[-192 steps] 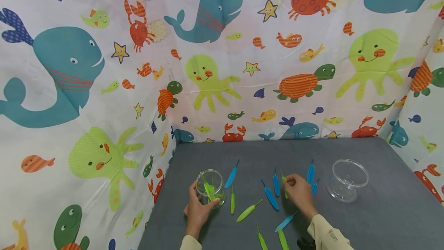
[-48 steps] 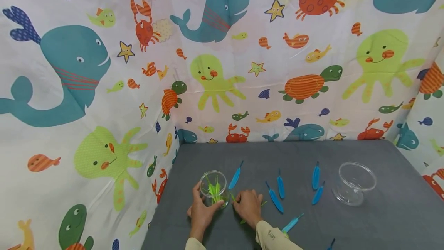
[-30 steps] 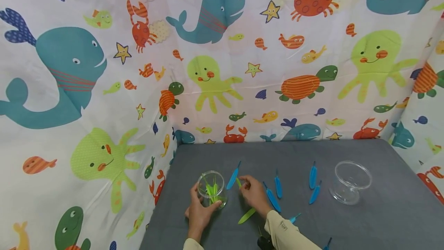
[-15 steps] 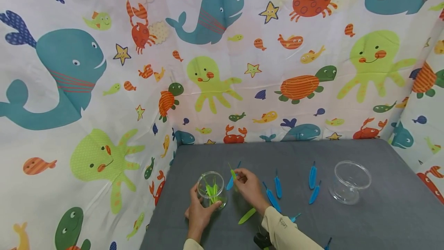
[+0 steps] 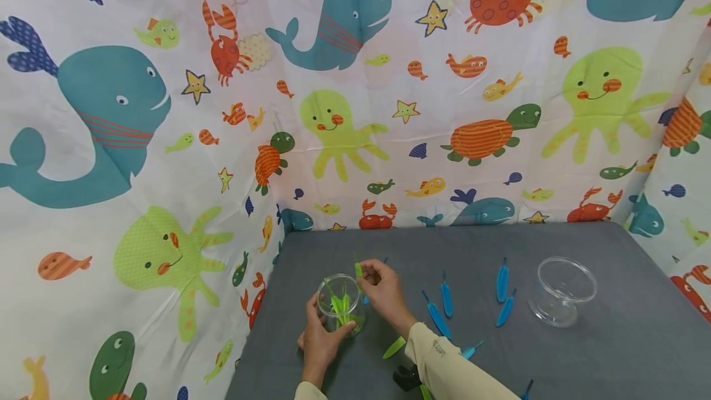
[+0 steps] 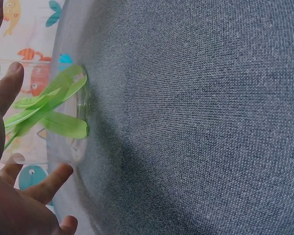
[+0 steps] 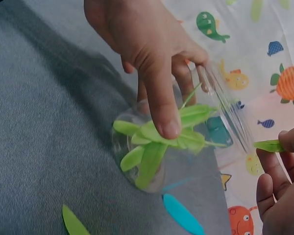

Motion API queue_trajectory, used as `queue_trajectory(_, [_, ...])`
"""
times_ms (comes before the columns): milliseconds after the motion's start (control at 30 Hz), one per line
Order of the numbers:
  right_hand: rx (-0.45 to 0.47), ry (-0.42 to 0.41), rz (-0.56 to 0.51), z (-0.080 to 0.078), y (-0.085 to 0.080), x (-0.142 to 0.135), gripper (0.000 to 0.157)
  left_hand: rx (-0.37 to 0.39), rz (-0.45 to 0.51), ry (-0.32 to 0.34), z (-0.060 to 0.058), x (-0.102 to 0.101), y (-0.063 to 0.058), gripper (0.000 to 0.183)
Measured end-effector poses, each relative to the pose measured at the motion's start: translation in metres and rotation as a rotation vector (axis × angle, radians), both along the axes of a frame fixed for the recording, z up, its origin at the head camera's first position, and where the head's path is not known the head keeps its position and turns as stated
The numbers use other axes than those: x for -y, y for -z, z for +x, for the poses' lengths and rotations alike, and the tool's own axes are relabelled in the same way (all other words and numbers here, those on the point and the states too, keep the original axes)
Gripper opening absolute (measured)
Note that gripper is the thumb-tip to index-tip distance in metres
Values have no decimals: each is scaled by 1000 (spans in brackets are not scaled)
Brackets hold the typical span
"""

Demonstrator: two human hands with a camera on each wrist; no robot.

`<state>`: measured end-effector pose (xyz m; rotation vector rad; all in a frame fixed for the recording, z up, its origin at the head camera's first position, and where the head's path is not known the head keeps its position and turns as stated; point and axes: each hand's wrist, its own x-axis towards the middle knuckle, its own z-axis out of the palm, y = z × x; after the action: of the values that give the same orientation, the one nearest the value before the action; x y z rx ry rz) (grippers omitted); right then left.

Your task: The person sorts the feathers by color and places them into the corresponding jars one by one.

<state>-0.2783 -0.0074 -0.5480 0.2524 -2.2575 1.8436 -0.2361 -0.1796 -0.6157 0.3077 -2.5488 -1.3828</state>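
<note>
My left hand [image 5: 323,335] grips a clear glass jar [image 5: 358,302] standing at the left of the table, thumb in front and fingers round the far side. Inside lean several green feathers [image 7: 152,159], quills upward. Just right of the jar's rim, my right hand [image 5: 387,292] pinches another green feather [image 5: 358,270] between thumb and fingers, raised about level with the mouth. A blue feather [image 5: 365,299] on the table is mostly hidden behind that hand. The left wrist view shows the left thumb and fingers [image 6: 49,186] spread around the jar.
Blue feathers [image 5: 447,299] lie scattered across the middle and right. A green feather [image 5: 394,348] rests near the right sleeve, which partly covers it. A clear footed glass bowl [image 5: 555,312] stands at right. Below the right forearm is a black object [image 5: 407,378]. Printed cloth [image 5: 344,159] hangs behind.
My right hand has picked up the green feather beside the jar, raised it and moved left to the rim. The jar holds more green feathers than at first; the left hand keeps its grip.
</note>
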Motion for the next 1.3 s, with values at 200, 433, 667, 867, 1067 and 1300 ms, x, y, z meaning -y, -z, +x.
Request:
queue_trajectory(200, [16,-20,-18,1,-3,10,23,10,-17,-13,0,-1,0,105])
queue_trajectory(433, [-55,-40,20,3,-1,16,19,22,3,3,0,-1,-2,103])
queue_trajectory(667, [-43,-78,68,6,-3,18,17,8,4,5,0,-1,-2,103])
queue_trajectory(867, [-17,-106,74,9,-6,17,15,6,3,2,0,-1,0,102])
queue_trajectory(1067, [-16,-109,42,12,-6,15,15,6,3,8,1,-2,-1,102])
queue_trajectory(1300, [-58,17,-51,13,1,5,16,2,7,1,1,-2,1,103])
